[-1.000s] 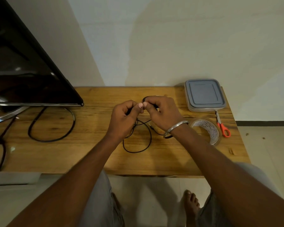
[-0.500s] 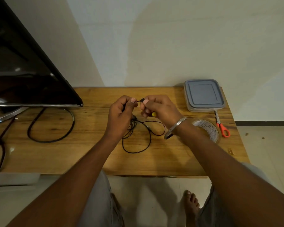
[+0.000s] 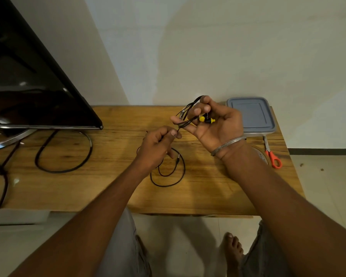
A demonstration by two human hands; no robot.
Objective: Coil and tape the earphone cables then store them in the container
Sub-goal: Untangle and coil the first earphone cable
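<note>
- The right hand (image 3: 218, 126), raised with its palm toward the camera, has a few turns of the thin black earphone cable (image 3: 185, 166) wrapped round its fingers, and the yellow earbuds (image 3: 205, 119) sit in its palm.
- The left hand (image 3: 156, 148) pinches the same cable just below those turns.
- The rest of the cable lies in loose loops on the wooden table (image 3: 112, 176).
- Coiling looks partly done.
- Taping and storing are both left: the clear tape roll (image 3: 261, 155), the orange-handled scissors (image 3: 273, 158) and the grey lidded plastic container (image 3: 250, 114), its lid on, wait beside the right wrist.
</note>
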